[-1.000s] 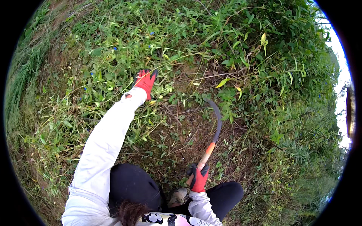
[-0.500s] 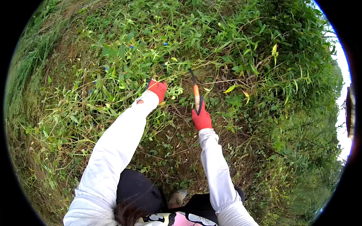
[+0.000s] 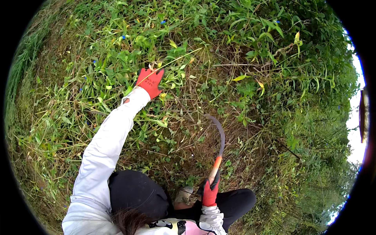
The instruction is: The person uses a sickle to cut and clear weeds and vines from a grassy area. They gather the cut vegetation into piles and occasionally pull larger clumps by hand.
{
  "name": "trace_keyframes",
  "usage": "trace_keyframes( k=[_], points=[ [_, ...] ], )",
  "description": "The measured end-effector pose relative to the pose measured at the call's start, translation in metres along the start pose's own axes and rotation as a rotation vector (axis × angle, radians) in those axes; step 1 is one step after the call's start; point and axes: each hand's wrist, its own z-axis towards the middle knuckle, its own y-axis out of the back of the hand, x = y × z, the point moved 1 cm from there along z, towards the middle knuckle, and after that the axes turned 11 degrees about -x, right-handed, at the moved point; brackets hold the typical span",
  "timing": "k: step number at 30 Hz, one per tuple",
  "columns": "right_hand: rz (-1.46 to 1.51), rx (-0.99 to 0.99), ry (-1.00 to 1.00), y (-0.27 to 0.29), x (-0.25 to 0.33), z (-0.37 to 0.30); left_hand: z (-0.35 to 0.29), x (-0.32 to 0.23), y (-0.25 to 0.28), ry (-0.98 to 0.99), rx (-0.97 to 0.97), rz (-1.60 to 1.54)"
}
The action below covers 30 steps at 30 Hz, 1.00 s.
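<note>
My left hand (image 3: 150,82), in a red glove with black fingertips, reaches into green weeds (image 3: 117,74) left of centre. Its fingers curl down into the leaves and close on stems, with their tips hidden. Across the back of that glove runs a long thin stem (image 3: 178,59). Close to my knee, my right hand (image 3: 210,191), gloved the same way, is wrapped round the wooden handle of a sickle (image 3: 221,137). The curved dark blade points up and away from me, its tip bending left over the ground, apart from the left hand.
Brown soil with dry stalks (image 3: 184,137) lies between my hands. Denser bushes (image 3: 313,58) rise along the right. Small blue flowers (image 3: 123,37) dot the weeds at upper left. My dark-trousered knee (image 3: 237,201) and a shoe (image 3: 184,194) show at the bottom.
The sickle has come back toward my body from beside the left hand, its blade now fully in sight. My left hand has shifted a little to the left and farther away.
</note>
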Motion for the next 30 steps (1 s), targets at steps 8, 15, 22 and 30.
trace_keyframes(
  k=[8, 15, 22, 30],
  points=[
    [0.200, 0.288, -0.277, -0.073, 0.042, -0.002, -0.065, -0.083, 0.041, -0.473, -0.050, -0.163],
    [0.260, 0.287, -0.290, -0.069, 0.085, -0.003, -0.047, -0.047, -0.037, -0.473, -0.330, 0.129],
    [0.281, 0.117, -0.078, -0.073, 0.098, 0.045, -0.021, -0.009, -0.028, -0.456, -0.101, 0.111],
    [-0.347, 0.201, 0.328, -0.148, 0.091, 0.160, -0.015, -0.012, -0.033, -0.445, -0.230, 0.030]
  ],
)
